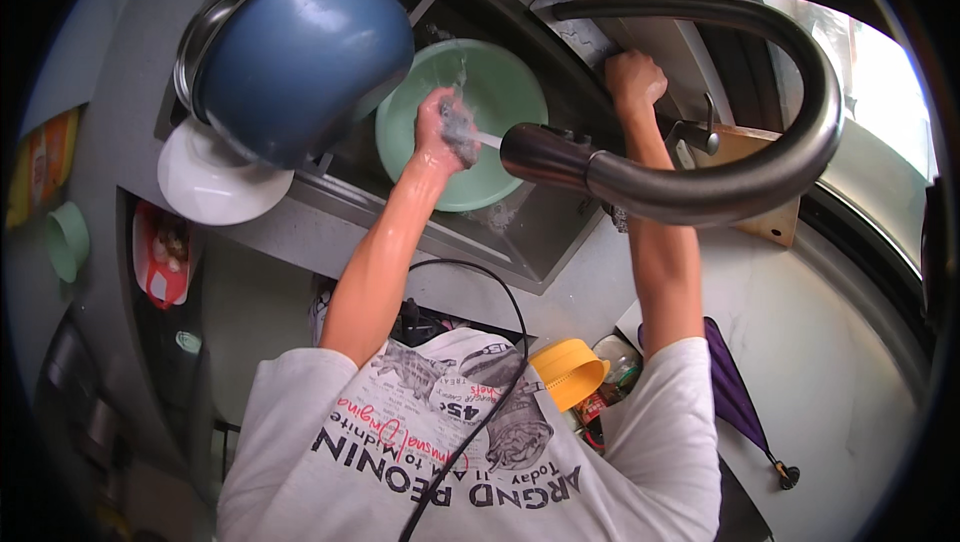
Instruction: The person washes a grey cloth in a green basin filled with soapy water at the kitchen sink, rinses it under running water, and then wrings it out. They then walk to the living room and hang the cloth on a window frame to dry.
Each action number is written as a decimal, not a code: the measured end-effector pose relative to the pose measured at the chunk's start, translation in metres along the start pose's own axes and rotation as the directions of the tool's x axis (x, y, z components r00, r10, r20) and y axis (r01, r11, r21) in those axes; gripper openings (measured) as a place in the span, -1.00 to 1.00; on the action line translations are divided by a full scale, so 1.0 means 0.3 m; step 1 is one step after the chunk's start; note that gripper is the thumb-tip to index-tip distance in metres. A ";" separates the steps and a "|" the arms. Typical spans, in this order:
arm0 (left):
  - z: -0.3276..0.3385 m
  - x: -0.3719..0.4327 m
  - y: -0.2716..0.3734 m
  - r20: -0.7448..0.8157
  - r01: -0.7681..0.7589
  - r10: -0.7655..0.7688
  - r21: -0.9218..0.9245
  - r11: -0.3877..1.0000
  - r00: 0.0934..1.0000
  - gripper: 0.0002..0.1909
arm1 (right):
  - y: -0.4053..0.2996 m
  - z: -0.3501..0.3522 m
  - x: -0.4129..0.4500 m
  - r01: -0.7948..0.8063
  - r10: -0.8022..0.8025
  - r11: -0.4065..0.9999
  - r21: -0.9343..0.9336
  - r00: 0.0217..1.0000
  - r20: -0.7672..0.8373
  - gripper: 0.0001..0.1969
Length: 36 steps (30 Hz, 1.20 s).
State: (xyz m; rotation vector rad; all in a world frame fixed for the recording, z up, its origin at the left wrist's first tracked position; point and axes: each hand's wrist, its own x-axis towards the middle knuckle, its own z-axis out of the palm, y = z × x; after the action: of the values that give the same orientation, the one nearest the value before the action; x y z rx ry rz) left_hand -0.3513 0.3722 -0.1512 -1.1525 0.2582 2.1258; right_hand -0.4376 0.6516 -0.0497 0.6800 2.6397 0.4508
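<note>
My left hand (433, 129) grips a wet grey scrubbing pad (457, 126), its exact kind blurred by water. A stream from the dark metal pull-out faucet (555, 156) strikes the pad. Both are above a pale green plastic basin (506, 92), which stands in the dark sink (551, 223). My right hand (636, 78) is curled at the sink's back edge, beside the plate at the foot of the faucet (577, 36). Whether its fingers hold anything is hidden. The faucet's neck arches over my right forearm.
A blue pot (307, 54) leans tilted at the sink's left, above a white bowl (221, 178) and beside a metal bowl (187, 62). Right of the sink are a wooden board (776, 223) and a folded purple umbrella (731, 384). A yellow plastic basket (566, 373) is near my body.
</note>
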 end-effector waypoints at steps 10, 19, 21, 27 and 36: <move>-0.020 -0.055 -0.046 0.367 -0.654 0.570 0.607 0.452 0.735 -0.73 | -0.458 0.133 -0.669 -0.575 -0.361 -0.444 0.687 0.817 0.450 -0.28; 0.030 -0.079 0.013 -0.070 -0.584 0.685 0.464 0.666 0.725 -0.65 | -0.572 0.280 -0.653 -0.112 -0.011 0.008 0.994 0.994 0.112 -0.54; 0.029 -0.072 0.029 -0.175 -0.511 0.541 0.187 0.839 0.823 -0.62 | -0.585 0.169 -0.663 -0.020 0.084 0.174 0.985 0.996 0.005 -0.52; -0.072 0.052 0.022 -0.152 -0.258 0.239 -0.126 0.958 0.959 -0.74 | -0.552 0.172 -0.647 0.133 -0.063 0.464 0.876 0.991 -0.117 -0.51; 0.055 -0.105 -0.048 0.367 -0.727 0.659 0.543 0.421 0.656 -0.69 | -0.534 0.408 -0.564 -0.364 -0.366 -0.656 0.661 0.920 0.143 -0.60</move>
State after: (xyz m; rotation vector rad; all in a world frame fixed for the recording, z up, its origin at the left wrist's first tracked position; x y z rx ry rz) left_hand -0.3413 0.3754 -0.1142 -0.5074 1.5652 2.4049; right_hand -0.3103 0.4570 -0.1733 0.8894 1.3790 -2.5928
